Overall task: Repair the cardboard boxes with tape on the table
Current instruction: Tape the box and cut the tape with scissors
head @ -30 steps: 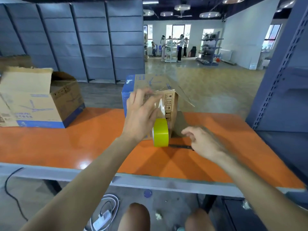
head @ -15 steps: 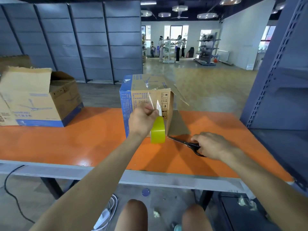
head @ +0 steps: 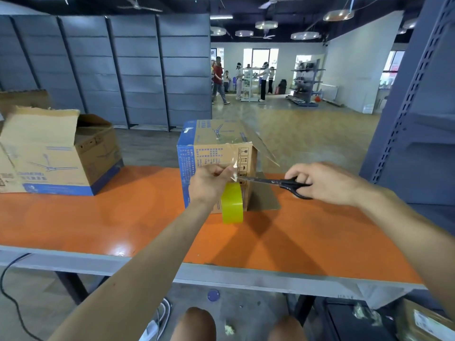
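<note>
A brown and blue cardboard box [head: 209, 146] stands in the middle of the orange table [head: 98, 217], one flap hanging open on its right. Clear tape runs down its front face. My left hand [head: 209, 183] pinches that clear tape strip [head: 234, 168] just above the yellow tape roll [head: 232, 203], which hangs in front of the box. My right hand [head: 325, 183] grips black scissors [head: 278, 182], whose blades point left and reach the strip beside my left fingers.
A second, opened cardboard box [head: 56, 153] sits at the table's left. Grey shelving uprights [head: 406, 94] stand at the right. Cables [head: 14, 303] and a power strip lie on the floor under the table's front edge. Several people stand far back.
My right hand picked the scissors up from the table and raised them to the tape strip. My left hand left the box face and now pinches the strip above the roll.
</note>
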